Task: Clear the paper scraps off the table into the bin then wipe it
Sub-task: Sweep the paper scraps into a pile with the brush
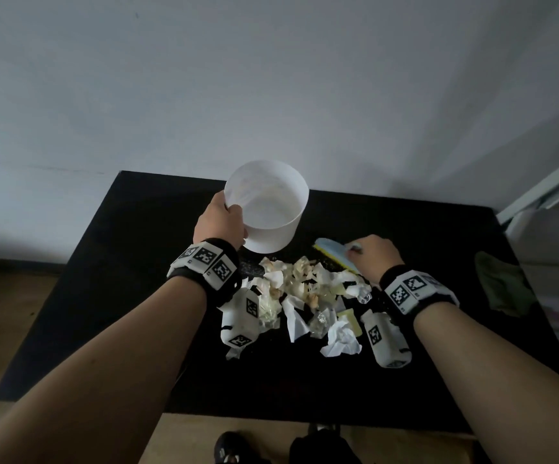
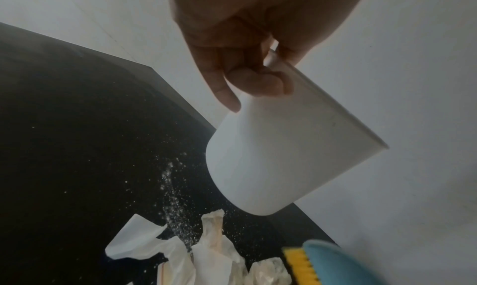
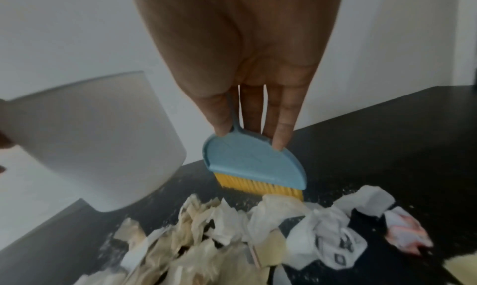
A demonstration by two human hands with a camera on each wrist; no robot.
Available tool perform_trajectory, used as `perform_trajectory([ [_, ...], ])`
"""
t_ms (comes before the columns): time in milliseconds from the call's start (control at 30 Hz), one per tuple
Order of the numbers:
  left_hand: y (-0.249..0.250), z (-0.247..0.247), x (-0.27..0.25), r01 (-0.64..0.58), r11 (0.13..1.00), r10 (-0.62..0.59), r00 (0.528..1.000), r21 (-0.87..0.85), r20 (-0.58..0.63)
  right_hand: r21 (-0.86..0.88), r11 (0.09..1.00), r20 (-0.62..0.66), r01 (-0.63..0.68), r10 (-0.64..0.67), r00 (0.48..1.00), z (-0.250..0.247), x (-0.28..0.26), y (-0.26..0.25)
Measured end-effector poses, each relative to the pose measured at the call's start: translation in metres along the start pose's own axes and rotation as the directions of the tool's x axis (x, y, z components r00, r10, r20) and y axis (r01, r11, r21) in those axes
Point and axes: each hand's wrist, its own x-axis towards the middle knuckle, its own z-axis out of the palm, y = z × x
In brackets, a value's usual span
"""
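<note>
A pile of crumpled paper scraps lies in the middle of the black table. My left hand grips the rim of the white bin, which is lifted and tilted just behind the pile. My right hand holds a small blue brush with yellow bristles at the far edge of the pile, bristles down on the scraps.
White crumbs are scattered over the table near the pile. A dark green cloth lies at the table's right edge. A white wall stands behind the table and white furniture to the right.
</note>
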Motion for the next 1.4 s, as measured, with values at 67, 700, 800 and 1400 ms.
perform_trajectory([
  [67,0.001,0.0,-0.001,-0.01,1.0,0.01,1.0,0.001,0.004,-0.022,0.998,-0.091,-0.063,0.06,0.994,-0.01,-0.001,0.011],
  [700,0.007,0.015,-0.016,-0.054,0.999,0.054,0.997,-0.011,0.053,0.062,0.961,-0.154,-0.271,0.277,0.948,-0.008,-0.026,0.02],
  [800,0.006,0.01,-0.019,-0.054,0.998,0.055,0.998,-0.02,0.043,-0.002,0.94,-0.15,-0.342,0.338,0.929,-0.016,-0.028,0.036],
  [1400,0.001,-0.008,-0.08,0.046,0.998,-0.036,0.982,0.048,-0.184,-0.091,0.991,-0.082,-0.1,0.093,0.992,-0.011,-0.011,0.036],
])
